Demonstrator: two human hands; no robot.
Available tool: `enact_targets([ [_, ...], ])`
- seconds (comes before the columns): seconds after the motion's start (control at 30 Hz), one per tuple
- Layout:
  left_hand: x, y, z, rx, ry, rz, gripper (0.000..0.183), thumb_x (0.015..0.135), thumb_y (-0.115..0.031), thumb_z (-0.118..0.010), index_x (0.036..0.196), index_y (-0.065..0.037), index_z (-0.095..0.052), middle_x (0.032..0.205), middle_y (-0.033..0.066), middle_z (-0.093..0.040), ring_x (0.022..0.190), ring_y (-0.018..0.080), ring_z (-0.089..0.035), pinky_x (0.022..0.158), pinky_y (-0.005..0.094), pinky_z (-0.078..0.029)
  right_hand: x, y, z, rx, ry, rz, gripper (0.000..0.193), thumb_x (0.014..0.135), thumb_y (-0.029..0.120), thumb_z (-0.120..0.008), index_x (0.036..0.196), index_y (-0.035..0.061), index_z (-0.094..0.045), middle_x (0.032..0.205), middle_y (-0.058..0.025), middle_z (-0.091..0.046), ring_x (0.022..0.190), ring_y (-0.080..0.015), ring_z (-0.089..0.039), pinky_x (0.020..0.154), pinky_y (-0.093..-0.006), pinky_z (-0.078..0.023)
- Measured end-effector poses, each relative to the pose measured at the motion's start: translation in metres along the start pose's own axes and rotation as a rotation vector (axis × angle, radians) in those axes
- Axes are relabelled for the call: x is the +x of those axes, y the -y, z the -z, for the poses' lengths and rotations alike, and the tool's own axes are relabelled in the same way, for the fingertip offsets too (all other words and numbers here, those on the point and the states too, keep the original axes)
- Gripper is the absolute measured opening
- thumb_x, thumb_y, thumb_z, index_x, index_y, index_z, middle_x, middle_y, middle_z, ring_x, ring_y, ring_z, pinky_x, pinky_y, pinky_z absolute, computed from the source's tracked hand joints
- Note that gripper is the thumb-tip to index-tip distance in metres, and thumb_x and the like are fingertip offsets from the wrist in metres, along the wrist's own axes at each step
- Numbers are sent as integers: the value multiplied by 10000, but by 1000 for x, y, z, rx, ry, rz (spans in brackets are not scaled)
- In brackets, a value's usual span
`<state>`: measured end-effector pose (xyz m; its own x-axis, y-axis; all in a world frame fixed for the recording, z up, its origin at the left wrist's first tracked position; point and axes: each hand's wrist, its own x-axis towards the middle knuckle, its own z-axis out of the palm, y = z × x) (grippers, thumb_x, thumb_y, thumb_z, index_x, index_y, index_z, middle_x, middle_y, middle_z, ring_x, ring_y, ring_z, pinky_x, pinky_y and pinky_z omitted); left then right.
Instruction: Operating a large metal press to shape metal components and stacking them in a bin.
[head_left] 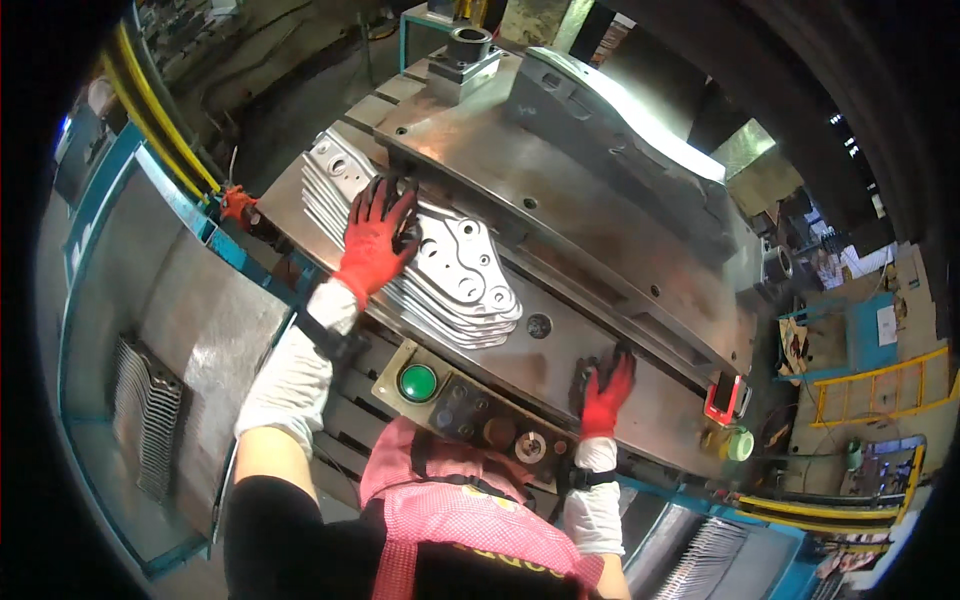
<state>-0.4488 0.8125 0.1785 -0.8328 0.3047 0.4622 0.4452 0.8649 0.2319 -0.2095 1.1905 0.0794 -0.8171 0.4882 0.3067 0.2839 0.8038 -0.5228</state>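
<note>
My left hand [375, 240], in a red glove with dark fingertips, lies with fingers spread on a stack of stamped metal plates [455, 265]. These flat, pale grey plates have round holes and raised ridges, and their edges fan out toward me. The stack rests on the steel press bed [570, 325], left of centre. Over to the right, my right hand [607, 393], gloved alike, rests on the front part of the bed with its fingers stretched out. It appears to hold nothing and is apart from the stack.
A control box with a green button [418, 382] stands between my arms. Behind the stack rises a large steel die [600, 160]. At left, a blue-edged metal bin [215, 300] holds a row of plates [148, 420]; more plates [705, 560] stand at lower right. A red-framed object [724, 398] sits at the bed's right end.
</note>
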Motion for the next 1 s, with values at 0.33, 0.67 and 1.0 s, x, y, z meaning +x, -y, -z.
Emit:
enact_targets([
  [0.33,-56,-22,-43,-1089,-232,1156,1207,626,-588,-706,1409,-5,5,1455,226,-36,1357,326,-81,1103,357,-164,49,119,-86,1410,757,-557,354,903,239,-527,1220,102,-447,958,-16,-547,793,-96,-514,668,-225,-422],
  [0.67,-65,-48,-32,-810,-101,1176,1281,560,-697,-669,1418,-44,23,1452,256,-8,1360,368,-19,1110,417,-102,32,111,-83,1376,747,-486,326,953,238,-417,1230,74,-465,930,16,-551,735,-88,-495,673,-226,-434],
  [1.0,-181,-42,-112,-976,108,862,707,868,-302,-581,1395,-43,-187,1356,140,-357,1269,243,-306,1055,356,-266,-68,186,-63,1245,716,-601,477,944,314,-392,1333,39,-365,1309,-82,-432,1103,-215,-507,906,-356,-436],
])
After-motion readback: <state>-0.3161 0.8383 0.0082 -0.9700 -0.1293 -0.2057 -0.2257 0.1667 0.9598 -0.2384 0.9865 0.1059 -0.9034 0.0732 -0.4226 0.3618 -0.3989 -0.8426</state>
